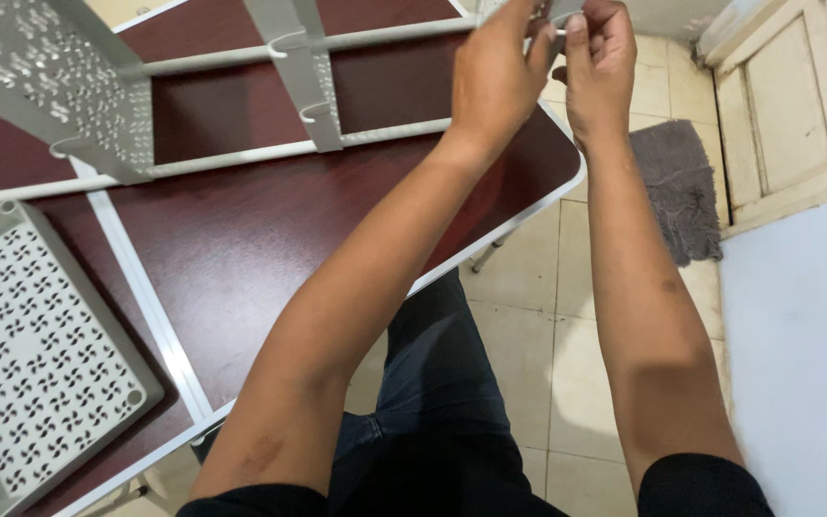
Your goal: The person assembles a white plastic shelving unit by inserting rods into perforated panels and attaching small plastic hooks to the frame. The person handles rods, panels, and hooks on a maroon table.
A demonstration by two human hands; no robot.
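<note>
Grey perforated plastic makes up the shelf rack (107,105), lying across the dark red surface (241,249) and running up to both hands. The left hand (495,72) curls over its far end; the right hand (597,57), just beside it, pinches a small pale part. It looks light and slightly flexible (slim rods (241,158) likely bend), best gripped at the posts.

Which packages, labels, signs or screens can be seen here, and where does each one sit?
None show. Only bare things are in view: a grey rack frame over the dark red table, a loose grey shelf tray at its left, and both hands, left hand and right hand, at the frame's far end.
</note>
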